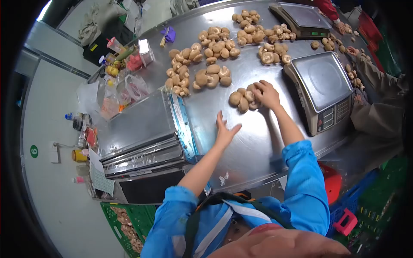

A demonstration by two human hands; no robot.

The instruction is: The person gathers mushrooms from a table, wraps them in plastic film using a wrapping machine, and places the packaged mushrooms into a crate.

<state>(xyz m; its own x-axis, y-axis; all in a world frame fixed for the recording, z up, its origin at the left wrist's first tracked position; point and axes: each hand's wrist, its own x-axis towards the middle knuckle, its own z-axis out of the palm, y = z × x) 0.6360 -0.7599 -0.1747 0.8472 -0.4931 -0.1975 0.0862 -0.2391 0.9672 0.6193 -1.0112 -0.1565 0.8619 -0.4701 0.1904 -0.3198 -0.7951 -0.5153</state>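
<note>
My right hand (267, 94) rests at the right side of a small pile of brown mushrooms (243, 99) on the steel table (251, 135); its fingertips touch the mushrooms, and whether one is gripped is hard to see. Below and left of that pile, my left hand (226, 130) hovers over the table with thumb and fingers spread, holding nothing. Another mushroom pile (212, 76) lies up and to the left. A scale (322, 86) with a bare metal plate stands to the right of my right hand.
A film wrapping machine (142, 133) stands at the left. More mushroom piles cover the back, near a second scale (303, 17). Co-workers' hands and sleeves (378, 116) show at the right edge. A green crate (124, 228) with mushrooms is at lower left.
</note>
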